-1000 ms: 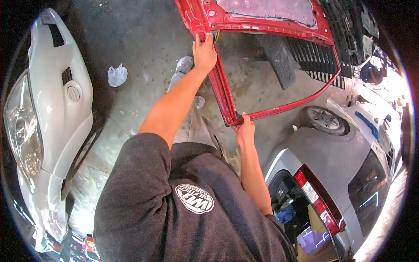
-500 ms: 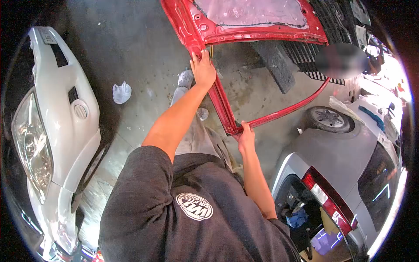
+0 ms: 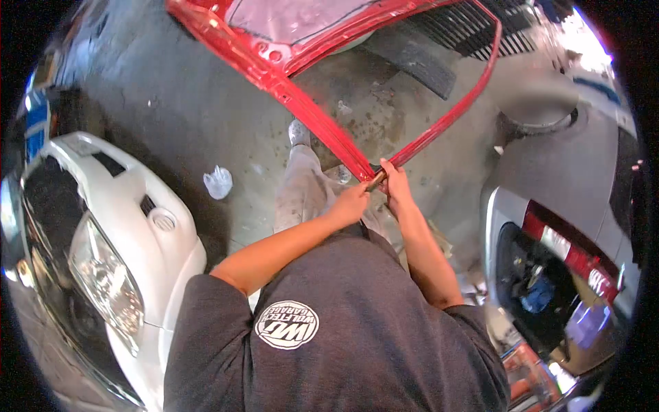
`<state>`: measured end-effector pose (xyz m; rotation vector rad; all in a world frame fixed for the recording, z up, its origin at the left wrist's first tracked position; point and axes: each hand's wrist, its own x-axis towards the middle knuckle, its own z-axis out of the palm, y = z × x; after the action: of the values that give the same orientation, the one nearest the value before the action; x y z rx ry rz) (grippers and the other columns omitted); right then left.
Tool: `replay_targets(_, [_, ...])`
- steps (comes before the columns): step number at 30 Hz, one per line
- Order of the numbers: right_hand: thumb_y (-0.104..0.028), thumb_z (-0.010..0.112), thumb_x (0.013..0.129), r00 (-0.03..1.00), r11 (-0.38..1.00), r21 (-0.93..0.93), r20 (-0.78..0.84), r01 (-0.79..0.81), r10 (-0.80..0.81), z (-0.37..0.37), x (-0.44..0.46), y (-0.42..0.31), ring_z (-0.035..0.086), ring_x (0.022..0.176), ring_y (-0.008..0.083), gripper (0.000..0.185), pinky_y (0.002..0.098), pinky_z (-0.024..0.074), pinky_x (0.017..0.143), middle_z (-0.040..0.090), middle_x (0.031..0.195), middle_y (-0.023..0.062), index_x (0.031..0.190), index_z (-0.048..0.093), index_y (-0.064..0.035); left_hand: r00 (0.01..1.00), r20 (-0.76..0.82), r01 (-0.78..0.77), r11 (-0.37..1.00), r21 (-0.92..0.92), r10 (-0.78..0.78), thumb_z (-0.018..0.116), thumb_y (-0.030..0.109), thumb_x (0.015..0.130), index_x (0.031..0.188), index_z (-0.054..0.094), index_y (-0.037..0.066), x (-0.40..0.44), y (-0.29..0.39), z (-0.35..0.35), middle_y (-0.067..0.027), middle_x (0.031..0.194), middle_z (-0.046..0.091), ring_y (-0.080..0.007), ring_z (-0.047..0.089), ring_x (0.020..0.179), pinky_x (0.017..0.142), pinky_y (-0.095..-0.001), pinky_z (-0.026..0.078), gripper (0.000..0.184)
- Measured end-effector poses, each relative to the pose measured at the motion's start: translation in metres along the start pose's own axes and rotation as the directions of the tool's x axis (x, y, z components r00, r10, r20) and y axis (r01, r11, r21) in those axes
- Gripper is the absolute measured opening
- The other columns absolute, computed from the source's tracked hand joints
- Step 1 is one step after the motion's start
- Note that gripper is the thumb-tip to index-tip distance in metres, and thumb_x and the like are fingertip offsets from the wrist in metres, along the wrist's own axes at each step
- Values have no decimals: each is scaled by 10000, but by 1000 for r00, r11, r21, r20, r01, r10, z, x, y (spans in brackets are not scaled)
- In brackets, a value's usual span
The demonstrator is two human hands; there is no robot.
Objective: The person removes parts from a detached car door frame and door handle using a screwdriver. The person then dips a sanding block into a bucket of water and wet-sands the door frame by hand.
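Observation:
A red car door with a window frame stands at the top middle, its narrow corner pointing at the person's waist. My left hand is closed at that corner, on the near side, beside a short dark and brownish piece. Close on its right, my right hand has its fingers wrapped on the same corner of the door frame. A pinkish sheet covers part of the door panel. The undersides of both grips are hidden.
A white car front bumper with a headlight is on the left. A plastic bag lies on the floor. A grey car body part with a red tail light is on the right. Black slatted parts lie at the top.
My left hand has moved from higher on the door's frame down to the corner beside my right hand. The door has tilted, its panel end swinging left, and the view has shifted.

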<state>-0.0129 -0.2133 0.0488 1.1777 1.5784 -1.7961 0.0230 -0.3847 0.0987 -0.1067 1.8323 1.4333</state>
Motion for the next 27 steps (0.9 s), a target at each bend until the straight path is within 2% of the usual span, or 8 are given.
replay_targets(1, [-362,648,929,1000,999,35,-5,-15,16,-3,2,2,629,736,161,318,359,525,641,624,874,28,1035,550,-78,984,-64,-161,985,55,165,501,151,949,1368,546,95,-1,-14,-8,-237,1018,662,-311,658,885,772,-430,506,425])
replay_targets(3, [-379,637,948,996,987,146,70,-69,60,-14,-6,2,650,881,189,350,386,536,764,653,991,60,1094,570,-69,996,-68,-58,996,66,62,501,136,948,1325,565,70,-9,-29,-36,-170,991,667,-236,650,862,735,-384,515,388])
replay_targets(6, [-356,631,954,972,993,27,-209,112,-104,-23,-23,20,622,990,188,395,363,520,816,640,1101,81,1194,563,-50,993,-52,103,995,-18,-104,504,121,949,1263,582,37,-17,-28,-76,-84,975,660,-152,628,857,704,-316,518,334])
replay_targets(9, [-399,673,921,925,928,-18,-71,373,-373,-31,-52,44,594,1091,203,566,348,468,947,636,1176,107,1295,528,0,996,43,72,996,55,-74,511,146,940,1182,609,27,-19,1,-95,-54,897,662,-116,601,756,662,-281,496,287])
replay_targets(12, [-285,621,963,866,904,86,263,419,-426,-20,-118,21,573,1060,156,459,326,484,908,613,1176,82,1326,523,-23,960,278,-27,979,202,-31,536,143,925,1116,623,11,-5,29,-102,-39,876,670,-113,600,747,677,-284,492,247])
replay_targets(15, [-339,658,946,834,887,199,305,416,-459,4,-137,28,574,1163,212,551,343,451,998,623,1247,124,1353,517,4,826,546,-29,957,289,-140,553,143,932,1156,633,31,8,78,-95,-23,956,684,-111,616,823,741,-275,497,263])
replay_targets(21, [-381,579,990,923,846,394,-21,360,-383,86,-103,64,617,1082,187,514,330,483,930,658,1183,128,1347,540,-13,545,775,-44,912,407,-319,567,194,988,1244,614,27,54,111,-113,-30,1122,678,-128,628,1005,834,-270,495,309])
replay_targets(27, [-378,537,1013,802,560,699,-589,445,98,216,-43,111,655,717,133,399,294,528,649,689,926,65,1203,576,-29,664,676,-406,604,686,-321,592,219,983,1282,569,-41,143,96,-227,-120,1185,654,-196,604,1093,958,-304,455,397])
